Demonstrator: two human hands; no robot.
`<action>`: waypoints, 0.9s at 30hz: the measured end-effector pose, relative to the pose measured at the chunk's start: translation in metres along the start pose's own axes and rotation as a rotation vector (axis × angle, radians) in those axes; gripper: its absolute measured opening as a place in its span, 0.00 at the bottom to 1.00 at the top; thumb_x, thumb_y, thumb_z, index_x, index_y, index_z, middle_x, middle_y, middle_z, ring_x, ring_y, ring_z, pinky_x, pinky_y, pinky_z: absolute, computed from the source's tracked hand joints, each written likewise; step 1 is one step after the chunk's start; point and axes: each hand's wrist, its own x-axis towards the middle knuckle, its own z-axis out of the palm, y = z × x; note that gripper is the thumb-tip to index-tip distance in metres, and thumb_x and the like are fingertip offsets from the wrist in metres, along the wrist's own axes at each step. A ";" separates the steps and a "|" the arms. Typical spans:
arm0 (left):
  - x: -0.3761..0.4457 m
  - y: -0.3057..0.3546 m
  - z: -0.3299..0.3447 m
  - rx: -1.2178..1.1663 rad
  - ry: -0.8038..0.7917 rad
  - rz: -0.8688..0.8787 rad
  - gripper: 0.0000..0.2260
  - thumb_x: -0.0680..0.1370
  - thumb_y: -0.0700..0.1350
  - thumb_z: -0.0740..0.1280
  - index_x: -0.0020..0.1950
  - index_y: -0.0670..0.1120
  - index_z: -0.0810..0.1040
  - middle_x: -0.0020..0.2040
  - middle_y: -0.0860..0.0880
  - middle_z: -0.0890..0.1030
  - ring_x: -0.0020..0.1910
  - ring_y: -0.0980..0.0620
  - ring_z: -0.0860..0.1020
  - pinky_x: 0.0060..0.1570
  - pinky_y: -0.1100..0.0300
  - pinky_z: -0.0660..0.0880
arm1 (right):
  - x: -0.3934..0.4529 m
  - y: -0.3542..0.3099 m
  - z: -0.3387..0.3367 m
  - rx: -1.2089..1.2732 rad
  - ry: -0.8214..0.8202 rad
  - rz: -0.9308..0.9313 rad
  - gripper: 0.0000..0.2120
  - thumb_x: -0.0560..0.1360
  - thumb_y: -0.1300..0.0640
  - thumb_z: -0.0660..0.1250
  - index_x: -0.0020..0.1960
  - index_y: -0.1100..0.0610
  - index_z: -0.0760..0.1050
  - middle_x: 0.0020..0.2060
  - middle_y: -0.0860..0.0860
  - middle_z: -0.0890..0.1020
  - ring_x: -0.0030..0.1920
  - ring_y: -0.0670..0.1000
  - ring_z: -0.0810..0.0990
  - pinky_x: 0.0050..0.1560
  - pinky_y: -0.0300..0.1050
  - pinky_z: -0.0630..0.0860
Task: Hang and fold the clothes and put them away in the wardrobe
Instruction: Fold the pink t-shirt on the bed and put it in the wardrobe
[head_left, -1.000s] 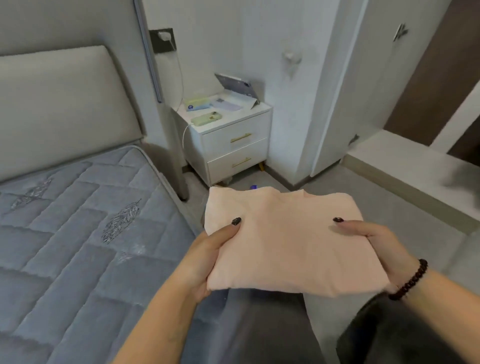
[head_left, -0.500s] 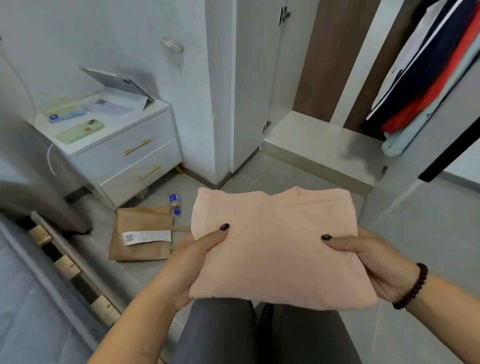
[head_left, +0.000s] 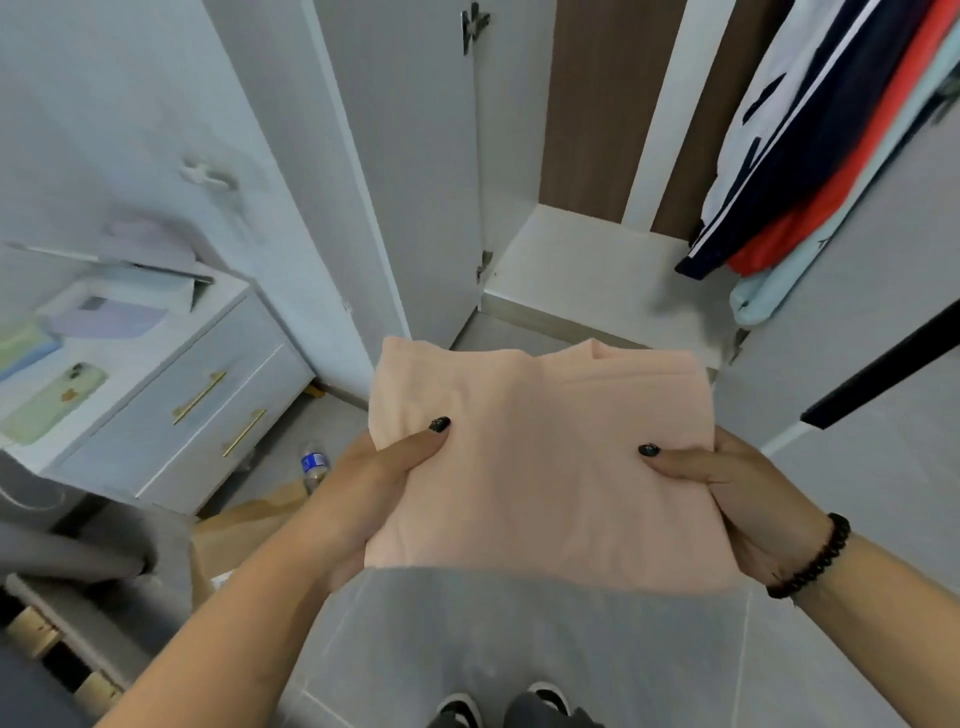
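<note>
Both hands carry a folded peach-pink cotton garment flat in front of me, over the grey tiled floor. My left hand grasps its left edge, thumb lying on top of the cloth and fingers tucked out of sight underneath. My right hand, a dark beaded bracelet at its wrist, grasps the right edge the same way, thumb on top. The folded piece sits level, its far edge pointing toward the open white wardrobe, near the wardrobe's pale bottom shelf but not touching it. At the far right inside the wardrobe I see hanging clothes: white, navy, red and pale mint pieces side by side. To the left stands a white two-drawer bedside cabinet with brass handles, a pale green phone lying on its top. On the floor between the cabinet and my left arm I see a small blue-labelled plastic bottle just beside a brown paper parcel.
</note>
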 end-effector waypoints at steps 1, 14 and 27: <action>-0.003 0.023 0.012 0.015 -0.006 -0.007 0.20 0.69 0.50 0.74 0.60 0.46 0.80 0.52 0.44 0.85 0.50 0.44 0.84 0.40 0.53 0.80 | -0.010 -0.024 0.000 0.007 0.016 -0.008 0.20 0.65 0.63 0.69 0.58 0.59 0.78 0.52 0.57 0.84 0.48 0.57 0.85 0.37 0.48 0.81; -0.061 0.282 0.158 0.238 -0.196 0.185 0.13 0.73 0.51 0.73 0.56 0.51 0.81 0.49 0.47 0.86 0.46 0.47 0.85 0.39 0.55 0.79 | -0.146 -0.282 0.003 0.048 0.127 -0.225 0.16 0.66 0.62 0.69 0.54 0.58 0.81 0.50 0.58 0.84 0.47 0.59 0.85 0.37 0.50 0.81; -0.054 0.441 0.193 0.293 -0.357 0.392 0.08 0.76 0.50 0.69 0.53 0.50 0.84 0.48 0.48 0.86 0.46 0.49 0.85 0.34 0.60 0.79 | -0.186 -0.423 0.058 0.006 0.160 -0.531 0.20 0.66 0.66 0.67 0.58 0.62 0.77 0.49 0.60 0.84 0.45 0.61 0.85 0.33 0.50 0.81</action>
